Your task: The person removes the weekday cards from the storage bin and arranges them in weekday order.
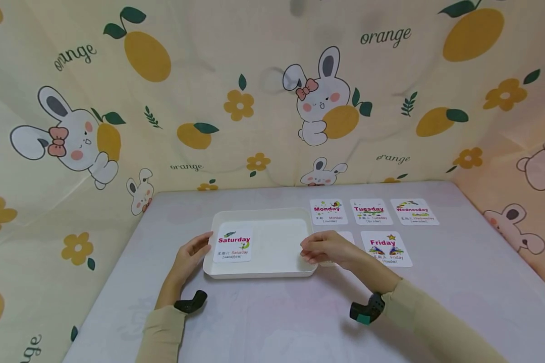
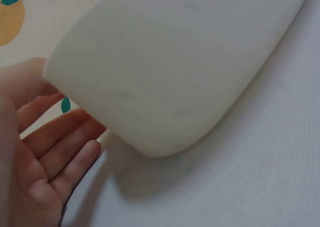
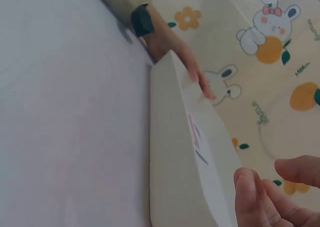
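A white rectangular tray (image 1: 277,232) lies on the table, with a Saturday card (image 1: 233,252) inside at its left end. My left hand (image 1: 188,259) holds the tray's left side; the left wrist view shows its thumb at the rim and fingers around the outer edge. Over the tray's right end is my right hand (image 1: 329,249), fingers loosely bent. Nothing shows between its thumb and fingers in the right wrist view. A card (image 1: 347,235) beside the tray is mostly covered by that hand, its word hidden.
Right of the tray, Monday (image 1: 329,213), Tuesday (image 1: 371,212) and Wednesday (image 1: 415,212) cards form a back row. A Friday card (image 1: 386,247) lies in front, below the right forearm. Patterned cloth (image 1: 254,60) encloses the table's back and sides.
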{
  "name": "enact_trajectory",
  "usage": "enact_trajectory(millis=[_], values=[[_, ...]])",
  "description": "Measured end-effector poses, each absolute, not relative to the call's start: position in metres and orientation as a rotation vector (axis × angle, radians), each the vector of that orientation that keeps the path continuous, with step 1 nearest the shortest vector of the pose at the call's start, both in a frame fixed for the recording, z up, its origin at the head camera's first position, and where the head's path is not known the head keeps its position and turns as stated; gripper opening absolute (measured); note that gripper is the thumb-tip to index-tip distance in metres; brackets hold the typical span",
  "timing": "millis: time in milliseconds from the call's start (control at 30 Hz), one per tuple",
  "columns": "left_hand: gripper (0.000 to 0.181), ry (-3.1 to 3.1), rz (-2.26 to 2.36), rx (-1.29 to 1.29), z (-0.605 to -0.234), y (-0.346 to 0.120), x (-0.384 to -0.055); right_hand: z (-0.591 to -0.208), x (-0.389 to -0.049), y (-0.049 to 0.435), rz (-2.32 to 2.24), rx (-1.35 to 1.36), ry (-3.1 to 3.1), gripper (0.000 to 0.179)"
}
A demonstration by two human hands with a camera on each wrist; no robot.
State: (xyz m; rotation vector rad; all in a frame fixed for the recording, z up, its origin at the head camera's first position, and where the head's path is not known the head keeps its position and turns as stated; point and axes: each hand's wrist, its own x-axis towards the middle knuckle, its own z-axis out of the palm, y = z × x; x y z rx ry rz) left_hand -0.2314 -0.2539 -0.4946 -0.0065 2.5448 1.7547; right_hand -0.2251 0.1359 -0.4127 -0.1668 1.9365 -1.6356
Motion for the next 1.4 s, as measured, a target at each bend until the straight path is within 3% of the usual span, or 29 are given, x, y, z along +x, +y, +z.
enact_trajectory(millis=[1400], values=[[0.046,2.536,1.751,-0.006,-0.497,-0.255,-0.232,-0.441,-0.250,0.024,-1.772,0.186,1.819,0.031]])
